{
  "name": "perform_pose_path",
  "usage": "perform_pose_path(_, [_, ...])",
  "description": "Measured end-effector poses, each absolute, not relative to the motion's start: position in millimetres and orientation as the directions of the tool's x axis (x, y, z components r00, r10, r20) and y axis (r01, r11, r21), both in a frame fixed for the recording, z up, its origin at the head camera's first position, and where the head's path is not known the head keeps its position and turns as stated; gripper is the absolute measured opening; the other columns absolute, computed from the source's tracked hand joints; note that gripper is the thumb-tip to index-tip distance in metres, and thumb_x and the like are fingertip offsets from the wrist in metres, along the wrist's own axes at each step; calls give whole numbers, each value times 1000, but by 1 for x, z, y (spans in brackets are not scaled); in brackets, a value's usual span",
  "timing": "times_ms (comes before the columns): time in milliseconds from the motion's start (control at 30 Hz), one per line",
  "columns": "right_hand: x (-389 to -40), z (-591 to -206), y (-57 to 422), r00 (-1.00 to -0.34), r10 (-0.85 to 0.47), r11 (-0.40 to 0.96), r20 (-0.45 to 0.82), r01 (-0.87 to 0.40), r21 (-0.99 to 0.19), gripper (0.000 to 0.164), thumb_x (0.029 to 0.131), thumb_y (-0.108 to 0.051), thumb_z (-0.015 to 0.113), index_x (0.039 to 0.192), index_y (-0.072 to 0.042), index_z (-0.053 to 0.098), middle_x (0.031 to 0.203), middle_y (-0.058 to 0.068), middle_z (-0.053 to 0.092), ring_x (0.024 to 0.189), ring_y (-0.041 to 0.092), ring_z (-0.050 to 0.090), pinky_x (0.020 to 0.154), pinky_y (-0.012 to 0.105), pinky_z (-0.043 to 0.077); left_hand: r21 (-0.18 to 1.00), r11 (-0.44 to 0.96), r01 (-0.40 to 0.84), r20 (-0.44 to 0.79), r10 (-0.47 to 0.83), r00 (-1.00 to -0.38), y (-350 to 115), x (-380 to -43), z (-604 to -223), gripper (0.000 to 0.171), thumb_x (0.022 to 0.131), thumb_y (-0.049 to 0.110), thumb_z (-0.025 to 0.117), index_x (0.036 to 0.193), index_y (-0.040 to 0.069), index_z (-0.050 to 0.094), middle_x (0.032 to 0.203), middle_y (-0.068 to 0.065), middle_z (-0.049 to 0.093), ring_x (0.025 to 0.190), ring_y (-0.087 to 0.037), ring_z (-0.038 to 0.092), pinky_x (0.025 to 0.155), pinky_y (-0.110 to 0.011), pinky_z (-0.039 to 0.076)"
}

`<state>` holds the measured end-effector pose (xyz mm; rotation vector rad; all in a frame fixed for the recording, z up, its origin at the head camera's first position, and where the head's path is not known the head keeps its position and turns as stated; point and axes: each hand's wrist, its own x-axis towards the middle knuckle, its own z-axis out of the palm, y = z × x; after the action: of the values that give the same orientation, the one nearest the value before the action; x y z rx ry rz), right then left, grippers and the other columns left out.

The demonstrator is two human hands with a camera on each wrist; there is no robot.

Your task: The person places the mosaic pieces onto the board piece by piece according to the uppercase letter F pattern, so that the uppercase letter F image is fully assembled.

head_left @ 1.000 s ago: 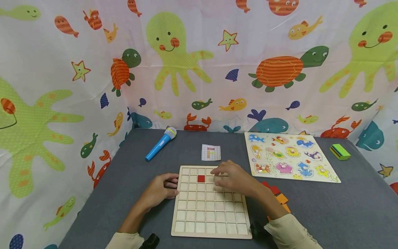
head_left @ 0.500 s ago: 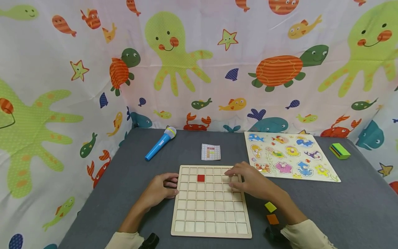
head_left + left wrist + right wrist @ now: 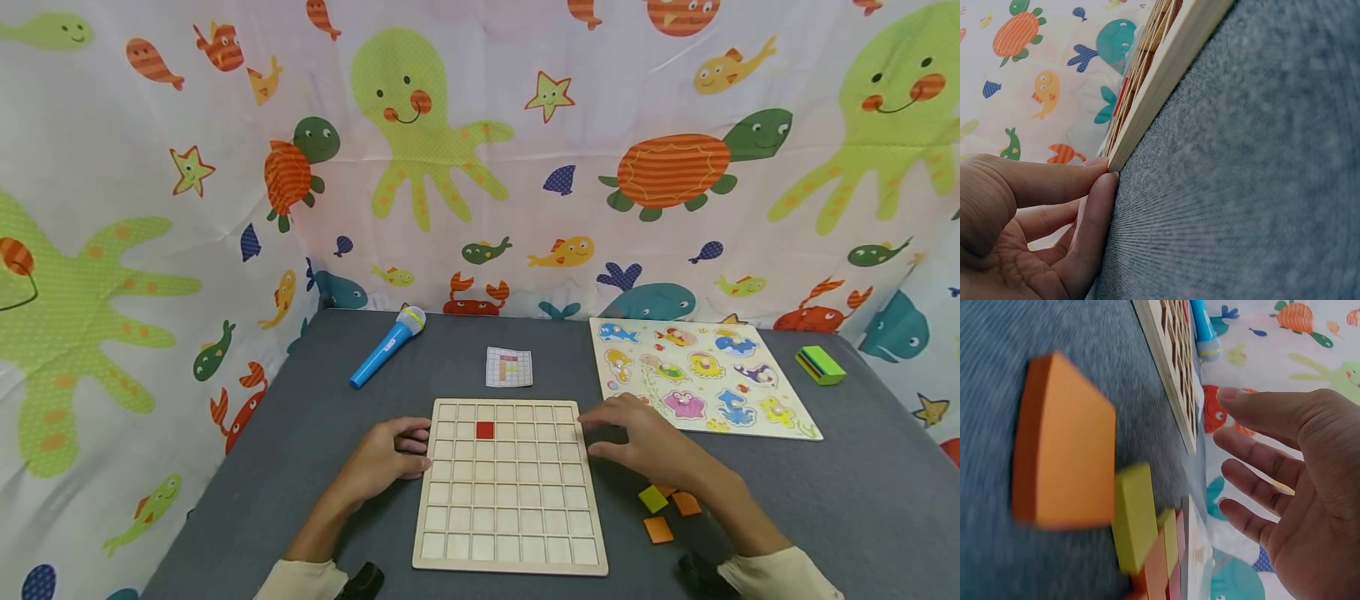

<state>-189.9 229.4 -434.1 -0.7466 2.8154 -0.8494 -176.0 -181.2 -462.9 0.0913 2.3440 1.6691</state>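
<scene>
A square wooden grid board [image 3: 495, 493] lies on the dark grey table, with one red square tile [image 3: 485, 430] in its second row from the top. Thumb and index fingertip of my left hand [image 3: 381, 457] pinch the board's left edge, close up in the left wrist view. Beyond the right edge is my right hand [image 3: 637, 432], holding nothing, its fingers loosely bent and spread from the thumb. Loose tiles lie under and beside the right forearm: an orange tile [image 3: 657, 530], a yellow-green tile [image 3: 653, 499] and several others, some seen only in the right wrist view.
A small paper grid card [image 3: 509, 367] lies behind the board, left of an animal puzzle board [image 3: 720, 417]. A blue toy microphone [image 3: 386, 348] is at the back left. A green-topped block stack [image 3: 821, 365] sits far right. A printed curtain [image 3: 480, 192] surrounds the table.
My right hand has moved right, from over the upper part of the board to beyond its right edge, uncovering more cells and tiles. The left hand stays at the left edge.
</scene>
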Motion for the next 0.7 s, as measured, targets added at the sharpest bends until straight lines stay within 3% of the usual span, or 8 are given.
perform_pose_path(233, [-186,-432,245,-889,-456,735,37,-399,-549,39,96,-23,81,133,-14,74,136,10,69,136,45,53,109,69,46,936,336,-100,-176,202,-963,-182,-175,-463,61,87,-5,81,144,-3,60,130,-18,65,114,-27,66,82,-39,66])
perform_pose_path(700, [-180,-436,275,-922,-388,750,3,-318,-580,39,96,-17,79,135,-12,72,132,11,71,126,40,61,106,68,49,939,334,-86,-162,206,-965,-182,-176,-464,60,87,-5,81,144,-3,61,128,-18,65,112,-27,67,81,-38,66])
